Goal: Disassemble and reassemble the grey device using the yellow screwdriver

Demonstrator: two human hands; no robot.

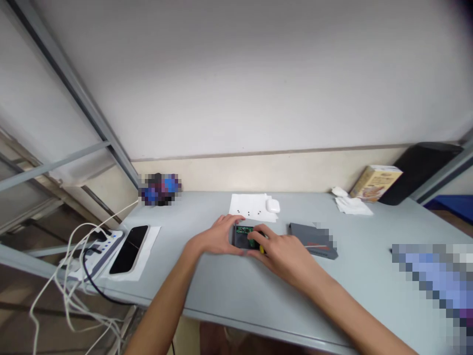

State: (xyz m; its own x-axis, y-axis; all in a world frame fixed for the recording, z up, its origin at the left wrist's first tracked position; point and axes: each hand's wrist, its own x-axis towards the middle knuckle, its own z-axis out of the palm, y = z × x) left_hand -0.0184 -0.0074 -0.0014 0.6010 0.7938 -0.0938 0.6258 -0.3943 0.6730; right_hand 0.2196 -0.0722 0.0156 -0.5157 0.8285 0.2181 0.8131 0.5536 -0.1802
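A small dark casing (242,241) lies open on the table with a green circuit board (244,230) showing inside. My left hand (220,236) is wrapped round its left end, fingers at the far edge and thumb at the near edge. Over the right end is my right hand (275,246), with bent fingers reaching onto the board and the thumb by the near edge. A bit of yellow (262,249) shows under these fingers; its kind is unclear. Right of the hands rests a separate grey cover (323,250), partly blurred out.
White paper (247,203) behind the casing bears several tiny dark pieces, probably screws, and a white rounded case (273,205). A phone (129,249) and a power strip (105,254) with tangled cables occupy the left. A yellow box (375,183) and tissues (353,205) sit back right.
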